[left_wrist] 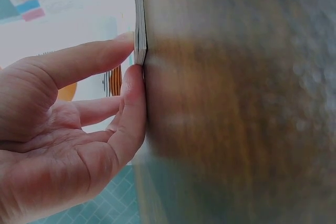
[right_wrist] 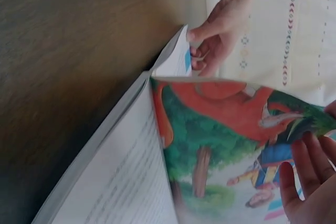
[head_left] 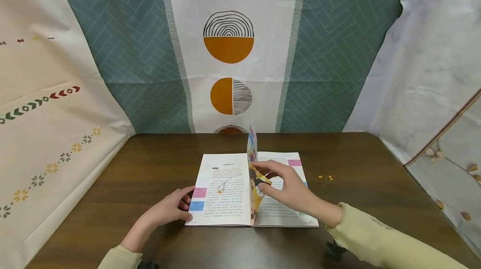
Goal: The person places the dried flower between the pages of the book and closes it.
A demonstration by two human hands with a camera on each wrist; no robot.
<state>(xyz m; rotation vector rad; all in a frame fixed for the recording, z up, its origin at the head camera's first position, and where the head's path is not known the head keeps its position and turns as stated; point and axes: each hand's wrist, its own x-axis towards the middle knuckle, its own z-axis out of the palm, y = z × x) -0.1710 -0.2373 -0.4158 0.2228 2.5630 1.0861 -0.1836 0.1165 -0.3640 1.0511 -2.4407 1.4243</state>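
Note:
An open book (head_left: 225,214) lies on the dark wooden table, printed text on its left and right pages. One illustrated page (head_left: 252,148) stands upright near the spine. My right hand (head_left: 287,183) pinches this page between thumb and fingers; the right wrist view shows its coloured picture (right_wrist: 210,108). My left hand (head_left: 167,208) is at the book's left edge. Its thumb touches the lower left corner while the other fingers curl against the edge, as the left wrist view shows (left_wrist: 63,129). A thin dried flower sprig (head_left: 224,184) lies on the left page.
A small yellow flower sprig (head_left: 325,179) is on the table (head_left: 357,164), right of the book. Patterned cloth (head_left: 233,52) hangs behind the table, with pale cloth (head_left: 45,93) on the left and more (head_left: 432,114) on the right.

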